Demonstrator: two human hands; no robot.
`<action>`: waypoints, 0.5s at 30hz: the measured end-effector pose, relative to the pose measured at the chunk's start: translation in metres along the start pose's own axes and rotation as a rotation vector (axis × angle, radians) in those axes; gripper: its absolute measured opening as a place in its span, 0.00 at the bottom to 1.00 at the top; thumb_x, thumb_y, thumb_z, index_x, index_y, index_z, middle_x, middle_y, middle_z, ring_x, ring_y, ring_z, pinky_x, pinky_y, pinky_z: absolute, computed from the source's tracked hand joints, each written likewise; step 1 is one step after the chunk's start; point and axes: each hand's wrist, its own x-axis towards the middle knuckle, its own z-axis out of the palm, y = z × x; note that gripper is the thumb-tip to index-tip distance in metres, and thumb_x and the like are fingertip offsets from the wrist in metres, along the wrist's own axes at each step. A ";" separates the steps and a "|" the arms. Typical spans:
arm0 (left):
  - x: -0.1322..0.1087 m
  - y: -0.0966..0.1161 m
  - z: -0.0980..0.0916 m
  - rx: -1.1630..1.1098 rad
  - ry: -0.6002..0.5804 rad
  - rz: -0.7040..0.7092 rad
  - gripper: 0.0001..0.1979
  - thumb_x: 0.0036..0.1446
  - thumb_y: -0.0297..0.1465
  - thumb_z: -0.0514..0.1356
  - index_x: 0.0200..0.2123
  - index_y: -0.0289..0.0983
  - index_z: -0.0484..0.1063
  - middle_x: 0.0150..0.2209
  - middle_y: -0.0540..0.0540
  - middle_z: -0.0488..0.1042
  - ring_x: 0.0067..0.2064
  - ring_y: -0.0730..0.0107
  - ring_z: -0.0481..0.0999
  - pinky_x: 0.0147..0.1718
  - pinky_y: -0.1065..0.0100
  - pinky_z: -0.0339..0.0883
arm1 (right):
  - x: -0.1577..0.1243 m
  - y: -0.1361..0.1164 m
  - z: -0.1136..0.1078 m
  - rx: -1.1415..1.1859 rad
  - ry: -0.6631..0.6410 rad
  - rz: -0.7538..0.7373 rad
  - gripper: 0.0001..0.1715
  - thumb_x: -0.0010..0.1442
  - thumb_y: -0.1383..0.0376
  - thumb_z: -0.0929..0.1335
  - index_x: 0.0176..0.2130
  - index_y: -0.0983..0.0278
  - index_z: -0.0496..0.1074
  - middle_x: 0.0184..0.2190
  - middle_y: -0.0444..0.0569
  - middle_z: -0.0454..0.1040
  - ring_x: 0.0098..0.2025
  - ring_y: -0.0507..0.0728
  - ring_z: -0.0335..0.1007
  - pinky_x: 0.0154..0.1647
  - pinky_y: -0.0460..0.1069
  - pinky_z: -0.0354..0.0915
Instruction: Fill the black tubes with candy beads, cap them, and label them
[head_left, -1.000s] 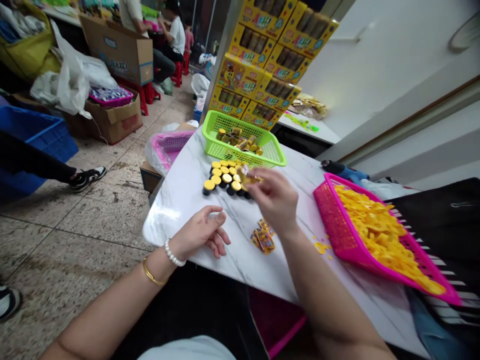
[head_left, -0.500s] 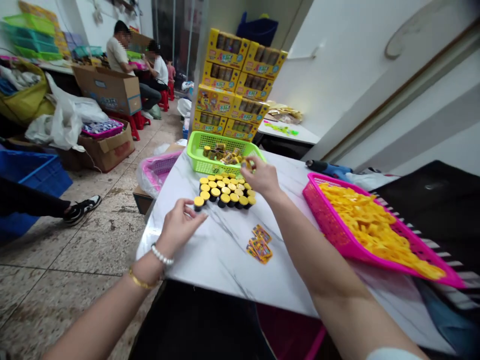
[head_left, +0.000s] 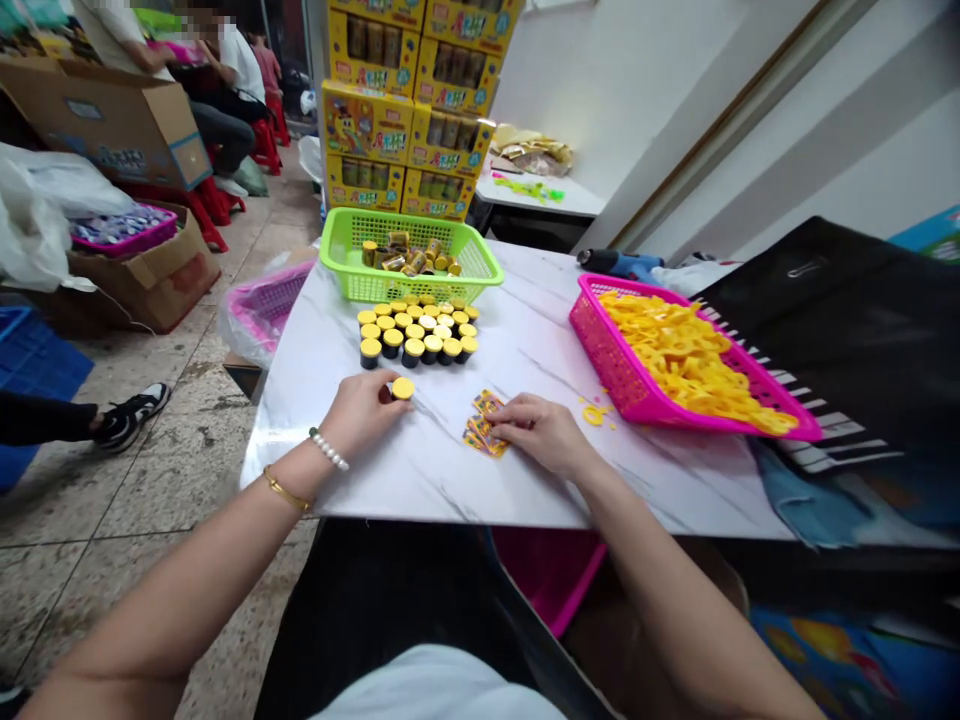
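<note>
My left hand (head_left: 367, 410) is closed round a small black jar with a yellow lid (head_left: 403, 388), held upright near the table's left side. My right hand (head_left: 541, 432) has its fingertips pinched together on the small pile of printed cards (head_left: 486, 428); the card under the fingertips is partly hidden. Beyond my left hand, several yellow-lidded jars (head_left: 412, 348) stand upright in close rows. Behind them a green basket (head_left: 341, 285) contains several jars with printed wrapping (head_left: 409, 258), many lying on their sides.
A pink basket (head_left: 592, 370) of yellow plastic pieces (head_left: 675, 365) sits at the right, with a loose yellow ring (head_left: 594, 414) beside it. Yellow boxes (head_left: 367, 130) are stacked behind the green basket. A black bag (head_left: 825, 330) lies far right. Two people sit at the back left.
My right hand has come back from the green basket to the cards. My left hand now holds a jar, apart from the rows. The view has tilted down.
</note>
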 end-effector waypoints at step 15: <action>-0.080 0.046 0.039 -0.734 0.126 -0.119 0.13 0.53 0.41 0.65 0.30 0.35 0.77 0.30 0.46 0.77 0.32 0.70 0.73 0.35 0.69 0.67 | -0.021 -0.072 0.045 0.204 0.398 -0.322 0.06 0.61 0.63 0.70 0.37 0.60 0.79 0.32 0.49 0.74 0.34 0.54 0.72 0.38 0.50 0.71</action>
